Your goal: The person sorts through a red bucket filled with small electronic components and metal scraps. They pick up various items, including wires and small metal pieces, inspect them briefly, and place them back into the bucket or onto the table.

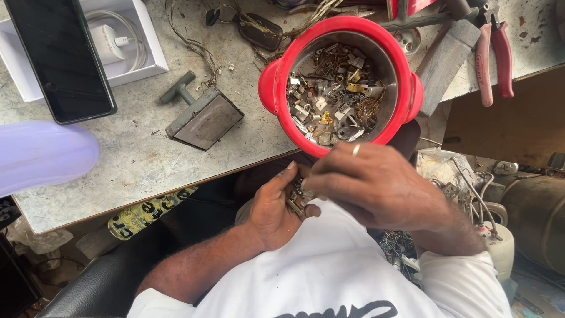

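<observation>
1. Setting: worn grey workbench (135, 171), scratched and stained, seen from above; the person sits at its near edge in a white shirt.
2. Left hand (272, 209): palm up below the bench edge, fingers cupped around a small cluster of metal parts (296, 197), brass and steel in colour; individual pieces too small to identify.
3. Right hand (376, 185): laid over the left from the other side, ring on one finger, fingertips drawn together and pinching at the same cluster. What exactly they grip is hidden.
4. Red pot (341, 85): two-handled, steel-lined, at the bench edge just beyond the hands; its bottom is covered with a loose layer of small brass and steel fittings, clips and chain scraps.
5. Progress, as a judgement: only a few pieces are in hand and the pot remains well stocked, so the sorting looks far from finished; no separate sorted pile is visible.
6. Further out: a grey block tool with a T-handle (200, 115); a dark smartphone (62, 56) lying across a white box with charger (126, 41); red-handled pliers (493, 56); tangled wire near the far edge.
</observation>
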